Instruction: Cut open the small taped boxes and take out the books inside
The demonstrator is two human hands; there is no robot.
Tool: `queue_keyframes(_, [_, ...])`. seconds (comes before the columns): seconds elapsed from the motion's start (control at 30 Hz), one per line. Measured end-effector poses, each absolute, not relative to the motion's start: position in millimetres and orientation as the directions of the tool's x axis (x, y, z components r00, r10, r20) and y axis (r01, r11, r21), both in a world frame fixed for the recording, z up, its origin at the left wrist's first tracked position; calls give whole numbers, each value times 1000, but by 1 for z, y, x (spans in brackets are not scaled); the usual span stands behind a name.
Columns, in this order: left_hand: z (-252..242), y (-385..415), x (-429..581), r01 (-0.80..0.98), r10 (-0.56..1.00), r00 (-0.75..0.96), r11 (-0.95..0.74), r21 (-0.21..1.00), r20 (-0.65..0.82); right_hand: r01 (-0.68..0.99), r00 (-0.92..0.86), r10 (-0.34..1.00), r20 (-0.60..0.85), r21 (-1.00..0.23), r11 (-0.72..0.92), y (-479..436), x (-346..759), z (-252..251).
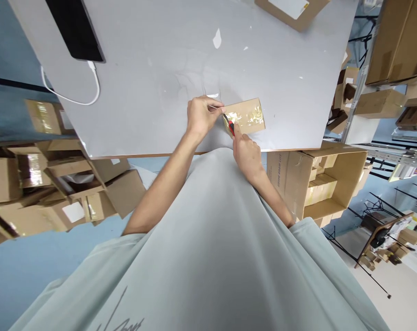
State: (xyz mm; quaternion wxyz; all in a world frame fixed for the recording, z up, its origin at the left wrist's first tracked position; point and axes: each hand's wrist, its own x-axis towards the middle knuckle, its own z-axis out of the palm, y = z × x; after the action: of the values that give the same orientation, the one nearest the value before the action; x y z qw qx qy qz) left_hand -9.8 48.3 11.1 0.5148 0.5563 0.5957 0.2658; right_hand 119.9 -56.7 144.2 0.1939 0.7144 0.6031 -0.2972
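Observation:
A small cardboard box (248, 115) wrapped in shiny clear tape lies near the front edge of the grey table (153, 92). My left hand (202, 115) is closed at the box's left end, its fingers pinching a thin strip of clear tape. My right hand (247, 154) grips a red utility knife (231, 127), index finger stretched along it, with the blade at the box's near left corner.
A black tablet (75, 28) with a white cable (73, 94) lies at the table's far left. Another cardboard box (291, 11) sits at the far edge. Open cartons of small boxes (318, 184) stand right of me, piled cartons (56, 184) on the left, shelving (394, 69) beyond.

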Motion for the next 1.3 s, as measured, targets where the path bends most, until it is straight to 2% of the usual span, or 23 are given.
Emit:
queue_keyframes(0.2, [3, 40, -6, 405, 954, 123, 205, 891, -275, 989, 139, 664, -734, 64, -136, -55, 108, 181])
queue_keyframes(0.3, [3, 36, -6, 432, 945, 133, 217, 875, -299, 989, 143, 649, -747, 80, -125, -57, 110, 179])
queue_keyframes(0.43, [5, 34, -5, 463, 945, 117, 220, 859, -305, 991, 113, 619, -778, 47, -122, -64, 112, 169])
queue_keyframes(0.57, [6, 35, -7, 476, 949, 122, 203, 856, -292, 988, 126, 596, -793, 44, -151, -84, 117, 182])
queue_keyframes(0.7, [10, 34, -9, 499, 956, 137, 159, 852, -259, 965, 139, 654, -743, -47, -258, -104, 139, 201])
queue_keyframes(0.83, [27, 23, 7, 564, 972, 212, -38, 825, -100, 885, 248, 759, -602, -177, -430, -114, 182, 190])
queue_keyframes(0.97, [43, 8, 42, 545, 866, 500, -308, 780, -7, 825, 339, 807, -483, -258, -502, -115, 221, 164])
queue_keyframes(1.07, [43, 3, 61, 523, 798, 603, -370, 768, -27, 831, 337, 800, -496, -243, -501, -109, 233, 157])
queue_keyframes(1.3, [31, 6, 62, 540, 814, 578, -330, 774, -55, 865, 270, 760, -591, -198, -462, -82, 225, 156])
